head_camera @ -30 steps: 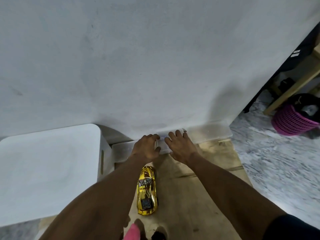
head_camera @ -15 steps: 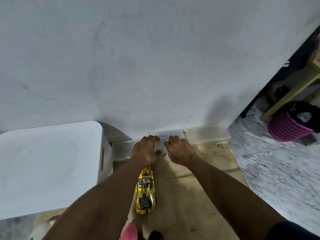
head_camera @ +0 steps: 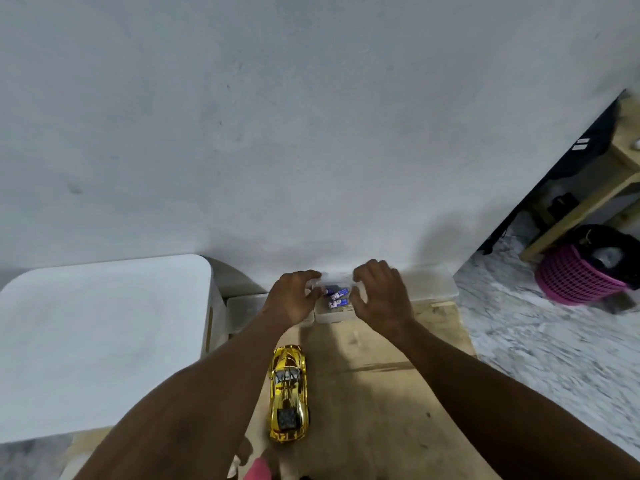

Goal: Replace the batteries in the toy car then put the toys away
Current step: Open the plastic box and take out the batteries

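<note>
A gold chrome toy car lies on a sheet of cardboard on the floor, nose toward the wall. Beyond it, against the wall, a small clear plastic box holds blue batteries. My left hand pinches the left edge of the box's clear lid, and my right hand curls around its right edge. The lid is raised off the box, and the batteries show between my hands.
A large white lidded bin stands at the left. More clear flat boxes line the wall. A pink basket and a wooden frame stand at the right on marble floor. Something pink pokes in at the bottom edge.
Both hands rested flat on the closed box before. They have now gripped its lid and lifted it, which uncovers the blue batteries inside.
</note>
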A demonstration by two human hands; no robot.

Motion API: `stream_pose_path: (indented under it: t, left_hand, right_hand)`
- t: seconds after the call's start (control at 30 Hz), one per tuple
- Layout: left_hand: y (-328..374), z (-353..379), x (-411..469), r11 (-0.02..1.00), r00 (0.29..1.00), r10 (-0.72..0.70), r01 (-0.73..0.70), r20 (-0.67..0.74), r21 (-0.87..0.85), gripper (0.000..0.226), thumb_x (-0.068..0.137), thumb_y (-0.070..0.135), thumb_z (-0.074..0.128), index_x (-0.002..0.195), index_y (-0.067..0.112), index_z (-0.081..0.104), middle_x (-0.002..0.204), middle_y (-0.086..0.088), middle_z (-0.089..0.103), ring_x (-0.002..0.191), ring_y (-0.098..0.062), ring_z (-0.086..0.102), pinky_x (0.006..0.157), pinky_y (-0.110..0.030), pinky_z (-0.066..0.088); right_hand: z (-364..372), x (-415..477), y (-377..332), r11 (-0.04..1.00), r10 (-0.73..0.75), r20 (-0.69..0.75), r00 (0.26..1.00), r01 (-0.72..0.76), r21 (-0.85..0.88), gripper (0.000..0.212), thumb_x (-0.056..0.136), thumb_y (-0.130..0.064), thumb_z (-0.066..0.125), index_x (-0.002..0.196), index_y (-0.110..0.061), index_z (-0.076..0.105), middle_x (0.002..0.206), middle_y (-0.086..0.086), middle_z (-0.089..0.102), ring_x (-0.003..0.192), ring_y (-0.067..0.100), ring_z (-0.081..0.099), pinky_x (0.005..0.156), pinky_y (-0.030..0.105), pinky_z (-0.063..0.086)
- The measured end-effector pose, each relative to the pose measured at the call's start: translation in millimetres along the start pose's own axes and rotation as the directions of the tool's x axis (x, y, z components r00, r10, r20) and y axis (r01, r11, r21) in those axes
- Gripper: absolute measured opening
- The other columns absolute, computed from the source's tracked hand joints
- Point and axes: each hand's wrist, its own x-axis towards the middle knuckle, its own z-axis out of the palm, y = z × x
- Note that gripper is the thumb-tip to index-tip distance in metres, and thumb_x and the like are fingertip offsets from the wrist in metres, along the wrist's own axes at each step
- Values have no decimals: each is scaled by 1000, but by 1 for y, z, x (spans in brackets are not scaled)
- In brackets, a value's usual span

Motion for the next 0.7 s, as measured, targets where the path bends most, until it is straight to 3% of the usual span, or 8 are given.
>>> stream_pose_path:
  t: [0.07,0.13,0.2,0.3,0.4,0.47,0.57,0.7]
  left_hand:
    - [3,-4,5,988,996,-82,78,-22,-134,34,90,30,69,123,19,70,120,-2,72,105,-18,68,90,-26,50]
    - [5,-6,10,966,990,-142,134,-21,-222,34,89,31,71,120,18,72,116,-2,73,101,-15,69,92,-26,51]
    - [7,-8,15,954,985,-169,159,-20,-256,34,87,34,74,116,17,74,110,-2,74,98,-13,69,90,-23,50]
    - [5,-13,20,922,982,-191,181,6,-342,34,82,31,80,112,14,76,105,-2,76,95,-12,70,89,-23,53]
    - [1,-17,21,906,983,-178,177,35,-384,34,79,30,82,108,13,78,103,-1,77,94,-11,71,88,-24,55]
    - [0,-16,20,887,984,-173,172,37,-428,31,78,28,83,104,12,79,99,-1,77,94,-12,72,91,-32,57]
    - [0,-12,20,851,977,-212,184,-2,-492,27,77,23,85,100,9,79,94,-4,77,91,-16,73,90,-39,58]
    - [2,-9,23,830,968,-250,203,-22,-519,28,76,22,86,99,7,79,92,-6,77,88,-16,73,87,-36,60]
  right_hand:
    - [8,-12,4,996,21,-27,999,-19,86,20,70,-13,75,82,-14,60,82,1,58,76,21,56,64,34,50]
    - [21,-24,5,990,-79,24,997,75,118,21,65,-11,76,78,-14,61,80,1,59,72,22,58,58,31,52]
    - [36,-27,5,988,-93,109,990,78,131,20,65,-11,77,83,-14,67,85,2,66,74,24,64,58,30,55]
    - [58,-14,8,994,-76,234,969,56,93,25,80,-16,68,104,-12,72,105,5,71,92,26,68,74,33,56]
    - [69,0,9,994,-101,351,931,79,77,40,93,-27,47,128,-13,62,130,7,63,115,24,61,90,38,55]
    - [75,6,10,995,-103,409,907,92,47,46,97,-33,40,138,-17,54,141,4,55,123,21,55,96,39,52]
    - [83,9,8,995,-78,481,873,97,-14,49,98,-37,35,143,-20,46,146,3,49,127,21,51,101,41,46]
    - [88,9,5,996,-39,526,850,73,-44,53,97,-41,30,145,-22,43,147,3,41,129,23,44,100,43,46]
